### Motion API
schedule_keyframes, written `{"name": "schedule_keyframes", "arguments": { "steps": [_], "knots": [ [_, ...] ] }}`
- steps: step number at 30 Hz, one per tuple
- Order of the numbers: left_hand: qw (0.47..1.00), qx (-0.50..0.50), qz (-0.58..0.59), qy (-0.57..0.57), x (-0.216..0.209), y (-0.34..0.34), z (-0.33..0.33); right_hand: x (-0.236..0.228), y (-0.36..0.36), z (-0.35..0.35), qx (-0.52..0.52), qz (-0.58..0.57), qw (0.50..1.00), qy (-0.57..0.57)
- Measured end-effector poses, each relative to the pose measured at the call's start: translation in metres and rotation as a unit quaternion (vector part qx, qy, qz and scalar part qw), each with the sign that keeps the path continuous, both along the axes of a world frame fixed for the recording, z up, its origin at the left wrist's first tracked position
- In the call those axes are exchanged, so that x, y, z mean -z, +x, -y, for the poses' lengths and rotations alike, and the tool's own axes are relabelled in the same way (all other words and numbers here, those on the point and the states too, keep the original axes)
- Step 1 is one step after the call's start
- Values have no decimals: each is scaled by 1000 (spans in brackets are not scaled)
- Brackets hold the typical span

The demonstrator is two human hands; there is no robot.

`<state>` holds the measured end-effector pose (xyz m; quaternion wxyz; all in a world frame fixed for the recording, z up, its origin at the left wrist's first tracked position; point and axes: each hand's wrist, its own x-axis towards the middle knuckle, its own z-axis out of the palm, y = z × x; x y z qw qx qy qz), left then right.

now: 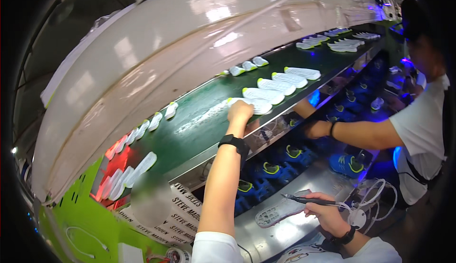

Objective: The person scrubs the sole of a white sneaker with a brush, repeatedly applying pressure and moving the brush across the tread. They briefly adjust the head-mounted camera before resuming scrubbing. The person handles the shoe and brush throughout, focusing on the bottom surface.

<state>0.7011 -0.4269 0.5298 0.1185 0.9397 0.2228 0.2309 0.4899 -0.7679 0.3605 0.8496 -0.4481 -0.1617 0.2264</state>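
My left hand (pixel 241 113) reaches out over the green conveyor belt. Its fingers are closed on the near end of a white shoe sole (pixel 259 106) with a yellow-green edge, the nearest in a row of several soles. Lower right, my right hand (pixel 327 213) grips a slim black pen-like tool (pixel 304 199) with a pale cable trailing from it. Just under the tool's tip, a greyish-white sole (pixel 278 213) lies on the metal worktop (pixel 251 234), its patterned face up. Whether the tip touches that sole, I cannot tell.
On a lower line beside the belt (pixel 199 125) stand several blue shoes (pixel 346 164). A co-worker (pixel 418 115) stretches an arm over that line at right. More soles (pixel 135 170) rest at the belt's left end, near a printed white sheet or box (pixel 178 210). White cables (pixel 380 196) loop beside my right hand.
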Motion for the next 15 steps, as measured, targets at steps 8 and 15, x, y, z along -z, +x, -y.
{"name": "schedule_keyframes", "arguments": {
  "steps": [8,15],
  "knots": [
    [862,212,255,-382,-6,-143,49,20,24,27,34,-74,996,-32],
    [458,201,203,-842,218,-323,109,8,-12,-5,-302,26,940,-155]
  ]
}}
